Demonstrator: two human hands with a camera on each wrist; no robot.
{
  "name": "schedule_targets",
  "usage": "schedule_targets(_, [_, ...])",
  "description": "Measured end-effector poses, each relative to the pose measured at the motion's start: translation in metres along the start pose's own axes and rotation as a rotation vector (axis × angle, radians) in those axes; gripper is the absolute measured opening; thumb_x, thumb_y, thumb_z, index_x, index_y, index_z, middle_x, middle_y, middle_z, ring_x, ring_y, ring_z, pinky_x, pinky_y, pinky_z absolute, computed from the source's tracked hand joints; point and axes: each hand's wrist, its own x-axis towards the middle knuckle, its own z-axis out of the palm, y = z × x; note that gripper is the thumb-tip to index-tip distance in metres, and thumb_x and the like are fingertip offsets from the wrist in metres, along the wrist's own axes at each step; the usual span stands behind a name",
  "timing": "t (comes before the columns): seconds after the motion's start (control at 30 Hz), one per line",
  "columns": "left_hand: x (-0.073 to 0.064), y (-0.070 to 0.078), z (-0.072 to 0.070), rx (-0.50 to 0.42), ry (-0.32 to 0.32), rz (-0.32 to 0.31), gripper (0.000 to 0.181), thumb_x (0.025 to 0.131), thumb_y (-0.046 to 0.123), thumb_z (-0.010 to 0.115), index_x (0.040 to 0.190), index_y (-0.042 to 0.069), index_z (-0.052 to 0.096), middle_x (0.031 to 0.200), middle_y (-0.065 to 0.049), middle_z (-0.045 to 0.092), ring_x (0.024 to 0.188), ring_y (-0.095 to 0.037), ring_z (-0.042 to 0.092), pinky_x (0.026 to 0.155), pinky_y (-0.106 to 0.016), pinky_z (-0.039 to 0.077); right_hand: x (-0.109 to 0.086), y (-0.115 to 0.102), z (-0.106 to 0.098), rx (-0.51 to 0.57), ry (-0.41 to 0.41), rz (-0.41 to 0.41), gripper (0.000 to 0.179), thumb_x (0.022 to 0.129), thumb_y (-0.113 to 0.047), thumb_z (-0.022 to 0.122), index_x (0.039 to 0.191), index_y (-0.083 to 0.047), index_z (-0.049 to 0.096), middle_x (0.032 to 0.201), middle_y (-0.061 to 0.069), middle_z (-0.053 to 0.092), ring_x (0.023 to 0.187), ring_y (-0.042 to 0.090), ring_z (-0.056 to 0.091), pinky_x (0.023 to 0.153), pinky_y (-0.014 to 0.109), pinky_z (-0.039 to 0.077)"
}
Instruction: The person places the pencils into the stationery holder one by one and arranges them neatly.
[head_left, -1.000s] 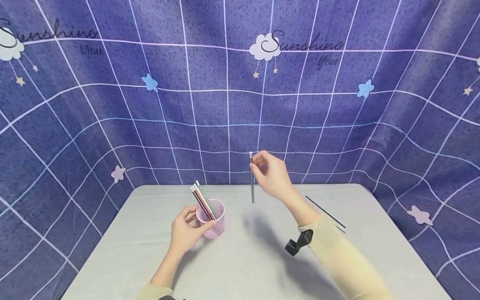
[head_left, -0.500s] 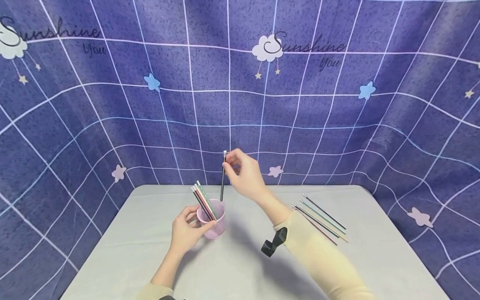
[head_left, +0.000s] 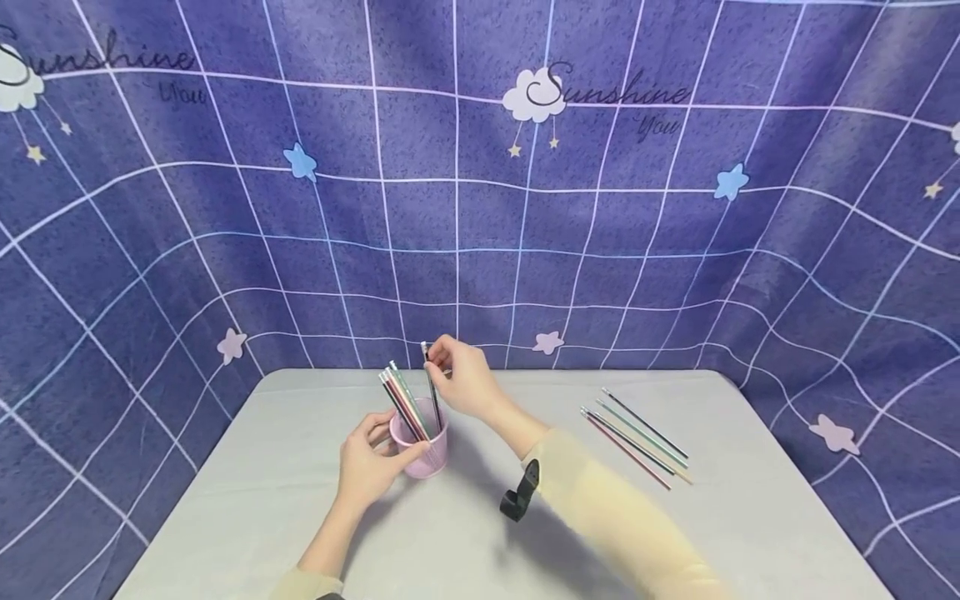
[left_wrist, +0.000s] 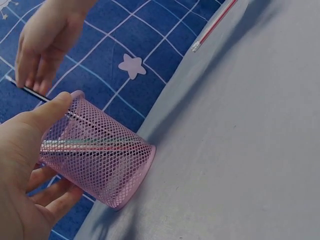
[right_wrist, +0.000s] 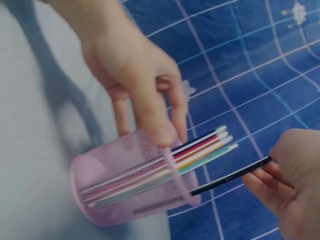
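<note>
Your right hand pinched a black pencil in the cup your left hand gripped. Only the head view showed several loose pencils right of the cup.

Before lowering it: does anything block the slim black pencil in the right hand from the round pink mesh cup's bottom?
Nothing visible does. The slim black pencil is partly inside the round pink mesh cup, and the multicoloured pencils there lean apart from it.

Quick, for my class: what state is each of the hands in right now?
Left hand: holding the pink mesh cup.
Right hand: holding a black pencil, partly inside the cup.
</note>
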Motion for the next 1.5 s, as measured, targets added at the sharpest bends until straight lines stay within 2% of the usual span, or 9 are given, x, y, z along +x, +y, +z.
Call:
schedule_targets(0.17, [-0.002,0.0,-0.002,-0.004,0.001,-0.005,0.067,0.073,0.013,0.1,0.128,-0.003,0.065,0.127,-0.026,0.074,0.117,-0.043,0.075,0.094,-0.037,0.069,-0.001,0.003,0.014,-0.022,-0.042,0.037,0.005,0.1,-0.008,0.07,0.102,-0.004,0.068,0.093,0.007,0.077,0.083,0.016,0.075,0.074,0.011,0.062])
schedule_targets(0.47, [-0.001,0.001,-0.002,-0.02,0.0,-0.002,0.067,0.074,0.012,0.099,0.129,-0.004,0.065,0.127,-0.027,0.074,0.117,-0.043,0.074,0.094,-0.037,0.069,0.005,0.001,0.031,-0.087,-0.063,0.082,0.004,0.097,-0.009,0.074,0.1,-0.006,0.074,0.088,0.005,0.08,0.074,0.01,0.072,0.065,0.009,0.057])
schedule_targets(0.63, [-0.001,-0.001,-0.005,-0.016,0.004,-0.021,0.067,0.073,0.011,0.1,0.128,-0.002,0.065,0.129,-0.023,0.074,0.118,-0.04,0.075,0.093,-0.032,0.069,0.007,-0.002,0.042,-0.125,-0.099,0.082,0.006,0.097,-0.01,0.074,0.101,-0.006,0.077,0.091,0.006,0.082,0.076,0.01,0.076,0.064,0.006,0.057])
schedule_targets(0.87, [-0.001,-0.002,-0.003,-0.013,-0.009,-0.015,0.068,0.072,0.013,0.1,0.129,-0.002,0.065,0.13,-0.023,0.074,0.118,-0.04,0.075,0.094,-0.034,0.069,0.001,-0.001,0.045,-0.16,-0.093,0.053,0.009,0.095,-0.004,0.073,0.103,-0.002,0.078,0.092,0.008,0.082,0.08,0.016,0.079,0.067,0.01,0.061])
schedule_targets(1.03, [-0.001,0.002,-0.002,-0.017,0.0,-0.011,0.067,0.072,0.013,0.1,0.127,-0.003,0.065,0.128,-0.023,0.075,0.117,-0.04,0.075,0.094,-0.036,0.069,-0.003,0.002,0.038,-0.13,-0.081,0.033,0.011,0.092,-0.002,0.072,0.101,-0.003,0.078,0.088,0.007,0.081,0.075,0.012,0.076,0.065,0.008,0.058])
schedule_targets(1.2, [-0.002,0.003,-0.001,-0.025,0.006,-0.019,0.067,0.071,0.012,0.101,0.126,-0.003,0.065,0.125,-0.024,0.076,0.116,-0.04,0.076,0.093,-0.033,0.069,-0.004,0.008,0.022,-0.123,-0.052,0.023,0.012,0.092,-0.003,0.071,0.102,-0.005,0.078,0.087,0.005,0.081,0.073,0.011,0.074,0.065,0.008,0.057])
schedule_targets(1.37, [-0.003,0.002,0.0,-0.032,0.007,-0.02,0.067,0.071,0.012,0.101,0.126,-0.004,0.066,0.124,-0.025,0.076,0.116,-0.041,0.076,0.093,-0.033,0.069,-0.006,0.012,-0.005,-0.125,0.025,-0.009,0.011,0.091,-0.002,0.073,0.1,-0.005,0.078,0.089,0.006,0.082,0.075,0.015,0.077,0.069,0.014,0.063])
schedule_targets(1.5, [-0.002,0.002,0.0,-0.035,0.009,-0.017,0.067,0.071,0.012,0.101,0.126,-0.004,0.066,0.125,-0.025,0.075,0.116,-0.043,0.075,0.093,-0.036,0.069,-0.009,0.014,-0.034,-0.124,0.049,-0.003,0.011,0.091,-0.001,0.073,0.1,-0.003,0.078,0.09,0.008,0.082,0.075,0.017,0.078,0.072,0.02,0.067])
